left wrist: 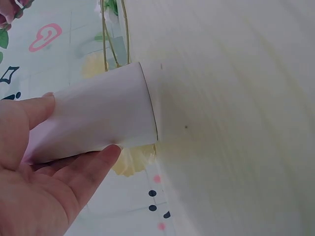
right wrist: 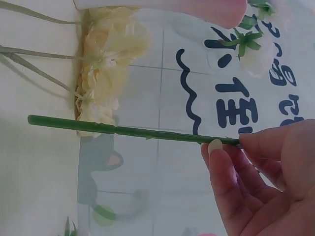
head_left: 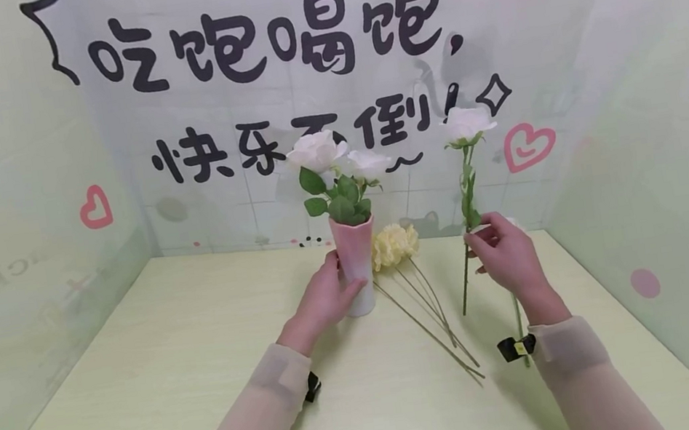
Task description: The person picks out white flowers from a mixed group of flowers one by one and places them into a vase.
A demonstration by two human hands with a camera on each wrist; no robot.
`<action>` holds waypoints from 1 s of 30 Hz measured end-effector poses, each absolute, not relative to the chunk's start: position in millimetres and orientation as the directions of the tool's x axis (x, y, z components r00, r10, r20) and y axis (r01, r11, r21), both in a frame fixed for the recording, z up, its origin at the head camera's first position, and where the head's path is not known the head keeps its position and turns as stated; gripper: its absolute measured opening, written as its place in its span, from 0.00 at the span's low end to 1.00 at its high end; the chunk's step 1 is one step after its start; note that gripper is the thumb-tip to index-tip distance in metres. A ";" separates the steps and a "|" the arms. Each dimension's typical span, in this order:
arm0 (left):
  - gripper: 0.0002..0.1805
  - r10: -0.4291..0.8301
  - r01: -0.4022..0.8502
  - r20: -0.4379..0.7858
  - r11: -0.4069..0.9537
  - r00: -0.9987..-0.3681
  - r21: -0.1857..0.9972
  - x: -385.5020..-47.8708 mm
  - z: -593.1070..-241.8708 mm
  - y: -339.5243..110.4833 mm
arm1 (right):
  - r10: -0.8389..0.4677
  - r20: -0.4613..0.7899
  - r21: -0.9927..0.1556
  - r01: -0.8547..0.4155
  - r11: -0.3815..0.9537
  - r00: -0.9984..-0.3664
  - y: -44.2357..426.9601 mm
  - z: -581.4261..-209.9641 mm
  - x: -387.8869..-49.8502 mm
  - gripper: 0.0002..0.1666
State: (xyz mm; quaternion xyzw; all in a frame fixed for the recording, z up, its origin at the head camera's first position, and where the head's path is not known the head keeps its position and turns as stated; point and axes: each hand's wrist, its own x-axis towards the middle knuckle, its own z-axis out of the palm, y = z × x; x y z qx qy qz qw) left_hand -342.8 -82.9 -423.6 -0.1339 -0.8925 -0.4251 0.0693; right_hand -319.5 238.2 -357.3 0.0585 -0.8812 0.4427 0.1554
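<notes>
Head view, vase: Your left hand [head_left: 321, 297] wraps round the vase [head_left: 357, 261], which stands upright, presumably gripped so its tall, narrow body cannot tip.
White roses: Two white blooms [head_left: 316, 151] rise above your left grip, apparently propped by the vase's rim.
Single rose: Your right hand [head_left: 509, 258] pinches the stem [head_left: 466, 279] below the leaves; the bloom [head_left: 468, 124] points up, and this hold leaves the lower stem free.
Yellow flowers: These blooms [head_left: 396, 244] lie between your hands, just beside the vase, stems toward you.
Spare stem: Another stem [head_left: 516, 305] lies beside your right wrist, partly hidden.
Left wrist view, vase: Your digits press opposite sides near the base, probably for steadiness.
Right wrist view, stem: Your fingertips close narrowly on it; the bare end extends beyond them, while its bloom is out of frame.
</notes>
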 end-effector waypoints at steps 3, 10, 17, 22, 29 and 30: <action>0.43 0.179 0.296 0.236 0.603 -0.955 0.741 -342.7 -422.7 -82.9 | 0.032 0.334 -0.770 -0.253 0.585 -0.942 233.5 -355.3 -319.2 0.21; 0.43 0.172 0.281 0.223 0.595 -0.960 0.753 -341.4 -421.4 -82.1 | 0.015 0.376 -0.761 -0.300 0.575 -0.926 221.4 -349.1 -321.3 0.19; 0.43 0.171 0.283 0.225 0.599 -0.959 0.749 -341.3 -420.1 -82.4 | -0.004 0.460 -0.734 -0.383 0.561 -0.888 205.3 -322.2 -323.8 0.20; 0.43 0.173 0.286 0.227 0.602 -0.958 0.746 -341.1 -419.8 -82.6 | -0.002 0.520 -0.724 -0.442 0.530 -0.854 193.4 -295.4 -320.4 0.18; 0.42 0.180 0.302 0.242 0.608 -0.953 0.735 -341.7 -421.5 -83.4 | 0.010 0.581 -0.723 -0.511 0.466 -0.814 178.4 -269.9 -314.6 0.21; 0.42 0.180 0.300 0.240 0.605 -0.954 0.737 -342.0 -421.6 -83.4 | 0.013 0.590 -0.721 -0.519 0.459 -0.807 176.2 -267.0 -314.2 0.21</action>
